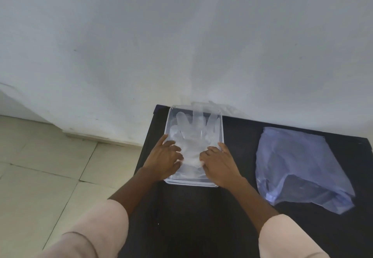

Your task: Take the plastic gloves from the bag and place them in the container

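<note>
Both our hands, left hand (164,157) and right hand (219,163), press the plastic gloves (191,136) into the container (221,128), grip loosely curled, pinching nothing we can tell; next, probably the bag (298,162).

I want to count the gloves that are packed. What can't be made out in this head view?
- Glove count: the plastic gloves are clear and overlap in the container; layers blur together.
- Gloves' cuff end: covered by the left hand and right hand.
- Bag contents: its crumpled, hazy film hides whether any gloves remain inside.
- Table near edge: cut off by the frame's bottom.
</note>
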